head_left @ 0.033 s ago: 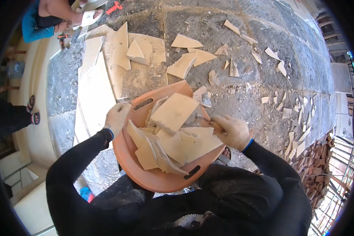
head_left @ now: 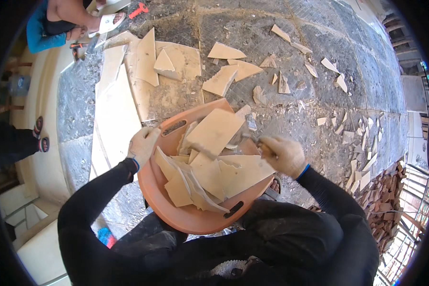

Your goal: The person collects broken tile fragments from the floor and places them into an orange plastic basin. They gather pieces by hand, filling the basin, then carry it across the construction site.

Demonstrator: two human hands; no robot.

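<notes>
An orange-brown plastic basin [head_left: 150, 200] with slotted handles rests between my knees, tilted. Broken pieces of cream tile [head_left: 214, 129] are heaped in it. My left hand [head_left: 142, 147], in a light work glove, is closed on the basin's left rim beside the upper slot. On the other side my gloved right hand [head_left: 287, 155] is curled just beyond the right edge of the heap. From its fingers something thin, grey and blurred reaches over the tile pieces; its kind cannot be made out.
Large tile slabs [head_left: 117, 107] lie at the left, and shards [head_left: 221, 80] are scattered over the dusty floor. Broken reddish pieces [head_left: 379, 200] are piled at the right. Top left, a person's sandalled foot [head_left: 110, 22] is near a red-orange tool [head_left: 139, 9] and a hammer [head_left: 76, 47].
My right hand has shifted slightly right, and the blurred grey thing at its fingers has moved. The top tile piece in the basin has shifted a little. My left hand stays on the rim.
</notes>
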